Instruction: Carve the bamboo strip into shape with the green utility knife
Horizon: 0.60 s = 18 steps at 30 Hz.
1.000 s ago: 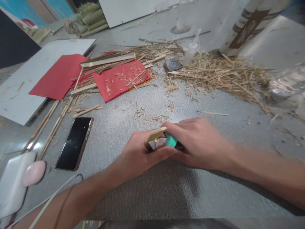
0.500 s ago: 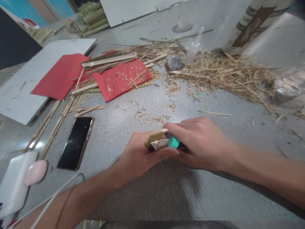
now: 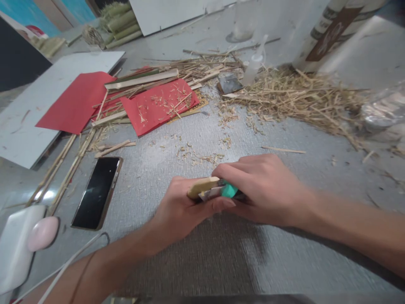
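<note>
Low over the grey table, my two hands meet near the middle of the view. My left hand (image 3: 179,207) is closed round a short yellowish strip of stalk (image 3: 201,188), its pale end pointing to the right; it looks like bamboo or reed. In my right hand (image 3: 265,188) is a utility knife with a teal part (image 3: 229,191) showing between the fingers. Its metal blade (image 3: 211,193) lies along the near side of the strip, close to my left thumb. My fingers hide most of the knife's handle and the lower part of the strip.
A phone (image 3: 96,192) lies to the left, near a pink rounded object (image 3: 43,233) and a white cable (image 3: 68,264). Red paper (image 3: 161,105) with shavings, thin stalks and a straw heap (image 3: 303,95) lie farther back. A small squeeze bottle (image 3: 253,69) stands beside the straw.
The whole view has shifted slightly to the left. The blade sits closer against the strip, less of it showing, and my right fingertips have edged left. Both hands keep their hold.
</note>
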Motion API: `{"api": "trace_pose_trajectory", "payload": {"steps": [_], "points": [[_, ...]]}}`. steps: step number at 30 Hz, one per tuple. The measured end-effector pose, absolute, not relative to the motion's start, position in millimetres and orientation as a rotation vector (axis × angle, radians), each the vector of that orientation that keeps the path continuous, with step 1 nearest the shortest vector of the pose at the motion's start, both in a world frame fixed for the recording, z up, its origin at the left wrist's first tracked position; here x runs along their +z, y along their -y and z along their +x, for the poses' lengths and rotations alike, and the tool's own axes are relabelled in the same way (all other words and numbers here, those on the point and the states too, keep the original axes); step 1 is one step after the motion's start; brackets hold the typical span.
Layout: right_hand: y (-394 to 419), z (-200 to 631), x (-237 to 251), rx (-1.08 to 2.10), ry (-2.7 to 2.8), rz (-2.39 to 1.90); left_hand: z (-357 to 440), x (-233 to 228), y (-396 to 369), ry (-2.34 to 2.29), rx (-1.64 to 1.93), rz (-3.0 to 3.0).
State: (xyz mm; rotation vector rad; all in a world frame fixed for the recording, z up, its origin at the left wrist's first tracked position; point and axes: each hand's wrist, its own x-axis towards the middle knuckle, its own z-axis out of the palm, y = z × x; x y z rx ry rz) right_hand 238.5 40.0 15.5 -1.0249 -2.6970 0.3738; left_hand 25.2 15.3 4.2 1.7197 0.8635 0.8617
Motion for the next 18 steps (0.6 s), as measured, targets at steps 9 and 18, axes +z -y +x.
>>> {"api": "trace_pose_trajectory", "payload": {"steps": [9, 18], "points": [[-42.2, 236.1, 15.5, 0.379, 2.705, -1.025, 25.1, 5.8, -17.6, -0.910, 0.835, 1.818], [-43.0, 236.5, 20.7, 0.413, 2.737, -1.059, 24.1, 6.0, -17.6, -0.934, 0.749, 1.726]]}}
